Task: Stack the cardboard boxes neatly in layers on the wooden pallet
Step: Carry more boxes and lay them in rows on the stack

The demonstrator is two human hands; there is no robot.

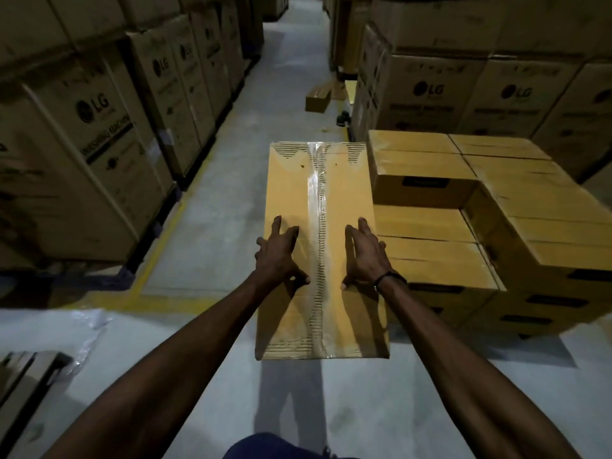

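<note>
A long taped cardboard box [291,193] lies lengthwise in front of me, its top facing up. My left hand [278,256] rests on the top left of the tape seam, fingers spread. My right hand [366,256] lies on the top right of the seam, fingers spread too. Right beside the box stands a stack of similar yellow boxes [463,226] in several layers. The upper layer has a gap at its near left corner. The pallet under the stack is hidden.
Tall printed cartons [99,144] line the left of the aisle and more [463,77] stand behind the stack. A small box [318,99] lies on the floor further up the aisle. Plastic wrap [82,326] lies at the lower left. Grey floor runs ahead.
</note>
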